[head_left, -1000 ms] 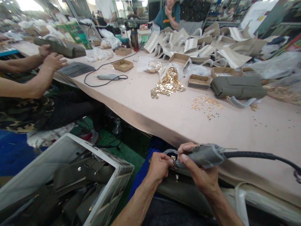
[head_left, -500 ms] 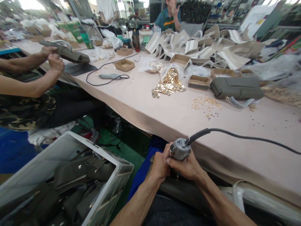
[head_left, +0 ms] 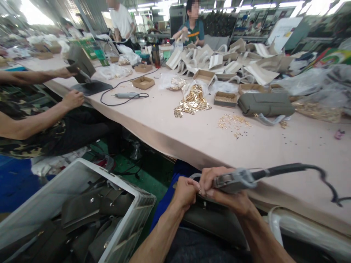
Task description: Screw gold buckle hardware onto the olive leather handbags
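My right hand (head_left: 219,182) is wrapped around a grey electric screwdriver (head_left: 236,180), which lies tilted with its cable end to the right. Its tip is hidden by my fingers. My left hand (head_left: 188,191) is closed in a pinch, its fingertips touching those of my right hand; whatever is between them is hidden. Below both hands a dark olive handbag (head_left: 215,223) rests on my lap, with a small metal fitting near its upper edge. Part of a pale loop (head_left: 195,176) shows just behind my fingers.
Gold metal plates (head_left: 193,102), small gold parts (head_left: 233,122) and another olive bag (head_left: 265,104) lie on the table (head_left: 164,124). A grey crate (head_left: 109,174) of bags stands at left. A co-worker's hand (head_left: 73,99) is near a second screwdriver (head_left: 127,95).
The screwdriver has swung from nearly upright to lying sideways, its cable end moving right. My left hand stays close by. The co-worker at left has lifted a bag flap and lowered one hand.
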